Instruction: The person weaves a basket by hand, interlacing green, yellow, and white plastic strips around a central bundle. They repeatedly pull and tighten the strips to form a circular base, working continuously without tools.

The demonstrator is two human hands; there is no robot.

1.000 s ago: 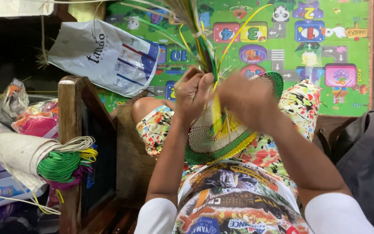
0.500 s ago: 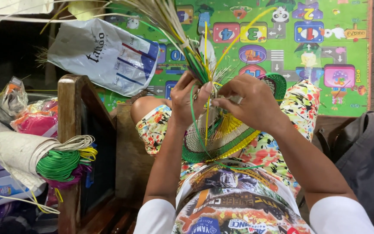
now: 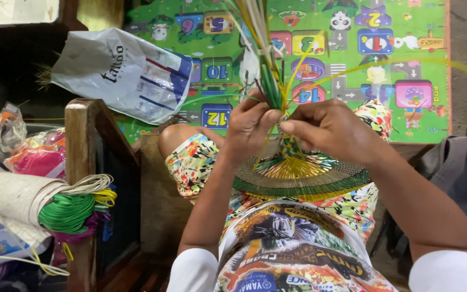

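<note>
From the head view, my left hand [image 3: 248,127] and right hand [image 3: 328,130] meet at the centre of the frame, both pinched narrow on the thin green and yellow weaving strands [image 3: 271,86] that rise from the round, green-rimmed woven disc [image 3: 298,176] lying on my lap. The strands' tops are cut off by the upper edge, and my fingers hide the spot where they join the weave, so I cannot make out the knot itself. At upper left lies a white plastic bag with blue stripes [image 3: 125,73] on the green, numbered play mat [image 3: 406,59]. At lower left, a bundle of green, yellow and white cords [image 3: 74,208] hangs beside a brown wooden chair post [image 3: 79,140]. Compared with half a second ago, my hands sit a little higher and closer together, and the disc shows more of its rim.
</note>
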